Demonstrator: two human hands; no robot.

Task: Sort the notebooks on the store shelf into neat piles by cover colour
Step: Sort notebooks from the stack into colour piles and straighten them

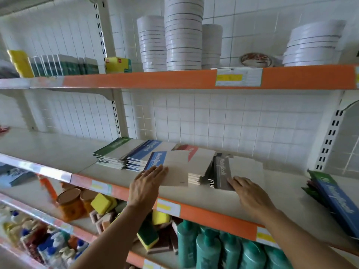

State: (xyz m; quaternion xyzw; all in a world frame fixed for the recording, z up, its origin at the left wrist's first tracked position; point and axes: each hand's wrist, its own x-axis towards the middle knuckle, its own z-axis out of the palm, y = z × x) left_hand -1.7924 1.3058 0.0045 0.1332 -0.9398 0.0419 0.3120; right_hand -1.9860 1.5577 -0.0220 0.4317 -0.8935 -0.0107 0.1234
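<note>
Four piles of notebooks lie side by side on the middle shelf (58, 152): a green-banded pile (110, 152), a blue-banded pile (143, 150), a red-banded pile (196, 162) and a grey-banded pile (242, 167). A single blue-banded notebook (172, 167) lies askew across the blue and red piles. My left hand (147, 183) rests flat on its near corner, fingers together. My right hand (250, 193) lies flat on the near edge of the grey pile. A loose heap of mixed notebooks (334, 200), blue one on top, sits at the far right.
The upper shelf (136, 80) holds stacks of white round tins (182, 35) and boxed goods. Below the orange shelf edge (213, 214) are teal bottles (209, 247), sponges (103, 202) and jars (70, 202). A white tiled wall backs the shelves.
</note>
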